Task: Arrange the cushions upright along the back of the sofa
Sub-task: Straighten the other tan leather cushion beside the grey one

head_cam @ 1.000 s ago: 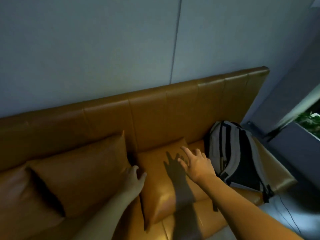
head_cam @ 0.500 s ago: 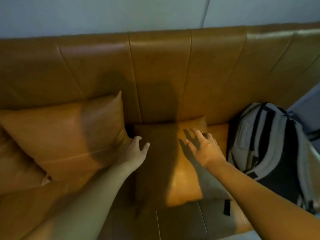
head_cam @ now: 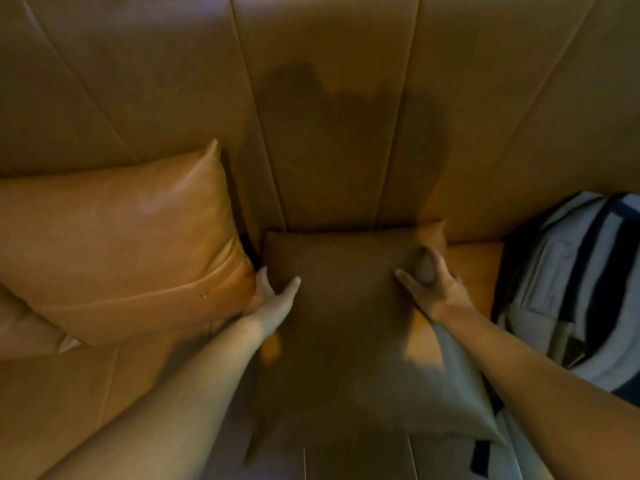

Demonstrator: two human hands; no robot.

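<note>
Head view: flat cushion (head_cam: 349, 327) between both hands' grip (edges clasped).

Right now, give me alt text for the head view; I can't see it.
Both hands, left hand and right hand, grip the sides of a tan cushion lying flat on the sofa seat against the backrest. Another cushion leans at left; a grey backpack sits at right.

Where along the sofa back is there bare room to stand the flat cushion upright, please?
The backrest is bare directly behind the flat cushion, between the upright cushion and the backpack. A small bare strip of seat lies beside the right hand. It is crowded where the left hand squeezes against the upright cushion.
</note>
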